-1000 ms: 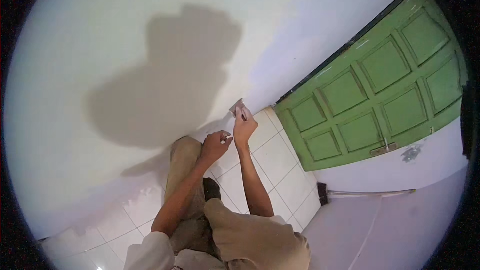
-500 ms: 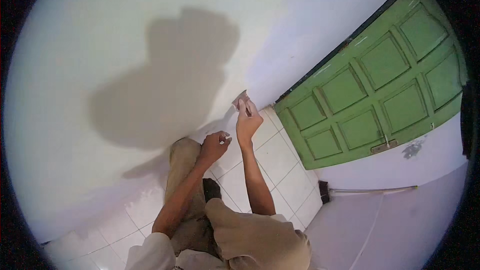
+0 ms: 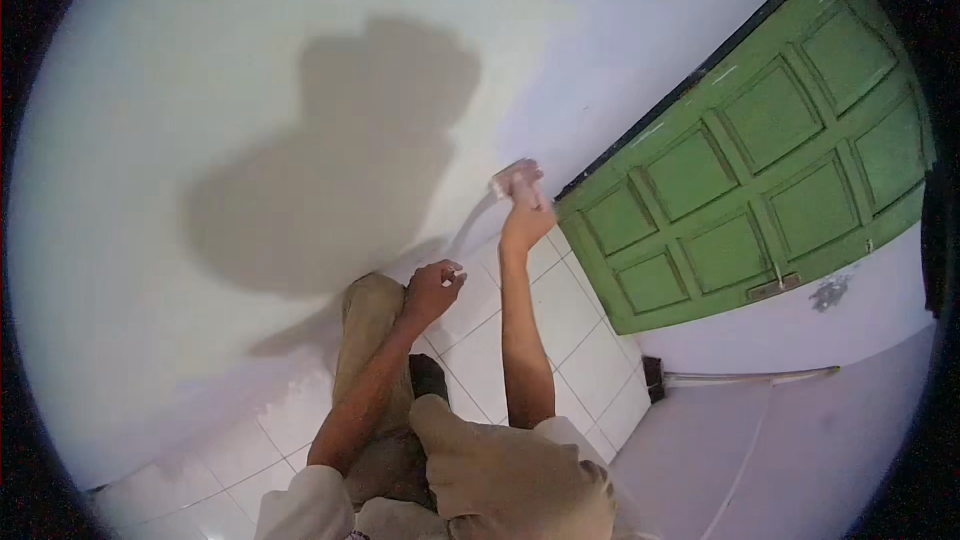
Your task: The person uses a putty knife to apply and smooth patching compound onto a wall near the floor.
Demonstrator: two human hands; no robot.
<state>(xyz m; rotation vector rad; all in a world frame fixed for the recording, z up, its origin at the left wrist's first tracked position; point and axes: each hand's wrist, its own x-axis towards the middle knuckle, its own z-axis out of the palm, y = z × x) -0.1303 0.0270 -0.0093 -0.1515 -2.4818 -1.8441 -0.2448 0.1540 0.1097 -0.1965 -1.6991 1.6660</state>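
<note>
My right hand is up against the pale wall, near the corner beside the green door. Its fingers, smeared by motion, press a small flat brown piece, with a whitish edge, to the wall's surface. It looks like folded sandpaper, but the blur hides its exact kind. My left hand hovers by my left knee, in front of the wall's lower part. Its fingers are curled toward the thumb, and whatever is between them, if anything, is too small to make out.
A green panelled door with a metal handle is on the right. White floor tiles lie below my hands. A dark-headed broom lies along the right wall. My shadow falls across the wall.
My right hand has moved up and to the right along the wall with the flat brown piece, toward the door corner. My left hand has hardly moved.
</note>
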